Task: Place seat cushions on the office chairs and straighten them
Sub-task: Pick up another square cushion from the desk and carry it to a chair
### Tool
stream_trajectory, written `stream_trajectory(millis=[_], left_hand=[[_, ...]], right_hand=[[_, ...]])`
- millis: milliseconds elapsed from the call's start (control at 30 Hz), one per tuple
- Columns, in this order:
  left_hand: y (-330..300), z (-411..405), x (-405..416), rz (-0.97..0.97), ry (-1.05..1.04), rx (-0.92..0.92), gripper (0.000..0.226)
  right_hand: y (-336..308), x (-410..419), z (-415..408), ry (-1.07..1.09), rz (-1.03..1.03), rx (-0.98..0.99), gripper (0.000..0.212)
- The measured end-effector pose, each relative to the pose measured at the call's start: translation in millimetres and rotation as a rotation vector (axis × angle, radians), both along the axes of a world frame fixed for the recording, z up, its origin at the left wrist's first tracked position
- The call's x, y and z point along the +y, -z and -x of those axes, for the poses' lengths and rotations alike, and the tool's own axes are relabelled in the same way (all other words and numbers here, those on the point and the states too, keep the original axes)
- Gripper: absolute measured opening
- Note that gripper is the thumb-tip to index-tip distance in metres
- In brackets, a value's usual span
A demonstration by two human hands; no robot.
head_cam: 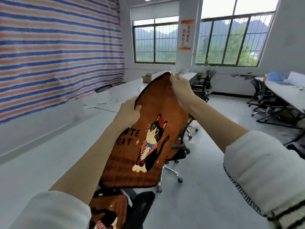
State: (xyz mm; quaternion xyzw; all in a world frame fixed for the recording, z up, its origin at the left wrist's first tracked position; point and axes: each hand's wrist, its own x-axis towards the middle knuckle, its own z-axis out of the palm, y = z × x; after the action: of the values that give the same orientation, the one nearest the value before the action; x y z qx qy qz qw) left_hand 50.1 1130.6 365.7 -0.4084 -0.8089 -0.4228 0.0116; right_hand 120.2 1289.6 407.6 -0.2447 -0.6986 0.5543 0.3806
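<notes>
Head view: the floppy orange plush seat cushion with a cat picture (148, 139) hangs in the air above a black mesh office chair (179, 150), held up by its top edge. The left hand (129, 111) and right hand (179, 88) each pinch a corner. Being limp, it may land folded or skewed if one corner slips.

Cushion held at centre, desks and chairs ranged around it
Left hand (127, 111) at 9 o'clock of the held cushion (153, 134), right hand (179, 87) at 1 o'clock; second cushion (107, 210) on a chair (142, 207) at 6 o'clock; long desk (49, 146) at 9 o'clock; another chair (178, 151) behind the cushion, 3 o'clock
</notes>
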Motion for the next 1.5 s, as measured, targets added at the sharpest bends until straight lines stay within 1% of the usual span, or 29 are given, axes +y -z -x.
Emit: stream_trajectory(millis=[67, 133, 200, 267, 300, 333, 400, 467, 600, 667, 800, 900, 1000, 1067, 1300, 1433, 1467, 1500], left_hand=[[1, 16, 61, -0.005, 0.089, -0.019, 0.032], [-1, 35, 120, -0.003, 0.174, -0.050, 0.031], [-5, 51, 187, -0.007, 0.240, -0.088, 0.030], [-6, 60, 236, -0.029, 0.287, -0.117, 0.029], [-7, 63, 277, -0.037, 0.320, -0.130, 0.028], [-5, 63, 287, -0.046, 0.335, -0.126, 0.026], [1, 66, 366, -0.021, 0.415, -0.128, 0.023], [8, 68, 429, -0.001, 0.465, -0.151, 0.024], [25, 74, 535, -0.019, 0.531, -0.178, 0.024], [36, 80, 608, -0.052, 0.525, -0.194, 0.027], [35, 93, 740, -0.138, 0.450, -0.136, 0.034], [33, 104, 837, -0.117, 0.492, -0.108, 0.031], [39, 122, 926, -0.072, 0.511, -0.142, 0.031], [45, 136, 977, -0.089, 0.492, -0.170, 0.033], [65, 212, 1180, -0.197, 0.501, -0.211, 0.032], [64, 265, 1298, -0.246, 0.480, -0.251, 0.024], [64, 272, 1319, -0.248, 0.485, -0.243, 0.023], [63, 284, 1362, -0.239, 0.488, -0.254, 0.022]], right_hand=[[3, 62, -8, 0.118, -0.164, -0.089, 0.035], [3, 125, -12, 0.166, -0.289, -0.209, 0.039], [1, 189, -12, 0.165, -0.351, -0.323, 0.039], [-1, 234, -16, 0.223, -0.375, -0.368, 0.036], [-3, 268, -20, 0.266, -0.376, -0.375, 0.035], [-1, 279, -23, 0.282, -0.384, -0.370, 0.033], [4, 347, -30, 0.354, -0.336, -0.363, 0.028], [14, 406, -31, 0.399, -0.300, -0.327, 0.027], [24, 501, -22, 0.410, -0.275, -0.257, 0.021], [32, 569, -14, 0.384, -0.245, -0.232, 0.022], [31, 686, -2, 0.312, -0.241, -0.239, 0.016], [28, 778, 10, 0.281, -0.245, -0.249, 0.011], [32, 869, 31, 0.281, -0.221, -0.264, 0.009], [37, 921, 50, 0.264, -0.231, -0.283, 0.009], [58, 1129, 131, 0.313, -0.348, -0.345, 0.015], [54, 1251, 179, 0.325, -0.352, -0.437, 0.033], [53, 1274, 185, 0.332, -0.351, -0.456, 0.035], [51, 1316, 198, 0.331, -0.333, -0.471, 0.035]])
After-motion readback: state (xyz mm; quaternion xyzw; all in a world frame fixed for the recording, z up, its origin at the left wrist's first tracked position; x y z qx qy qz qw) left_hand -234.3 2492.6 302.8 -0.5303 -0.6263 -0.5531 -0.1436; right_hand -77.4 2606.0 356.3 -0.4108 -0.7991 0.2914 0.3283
